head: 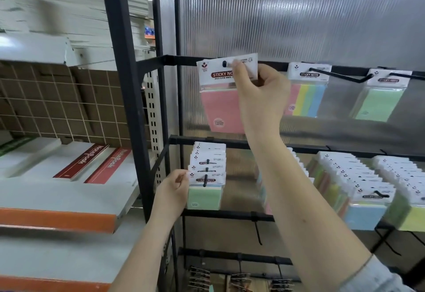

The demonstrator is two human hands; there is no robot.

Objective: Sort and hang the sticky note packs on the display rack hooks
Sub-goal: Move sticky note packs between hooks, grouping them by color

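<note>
At the display rack (128,66), the person's right hand (259,93) is raised to the top rail near its left end, fingers (239,70) pinching the white header card of a pink sticky note pack (220,105). The card's hole sits right at the tip of a black hook (224,63), and the pack hangs slightly tilted. Further right along that rail, a multicolour pack (308,98) and a green pack (381,103) each hang on their own hooks. One rail down, at the left end, the left hand (173,187) pinches the header edge of the front pack (205,190) in a full row, green and blue.
</note>
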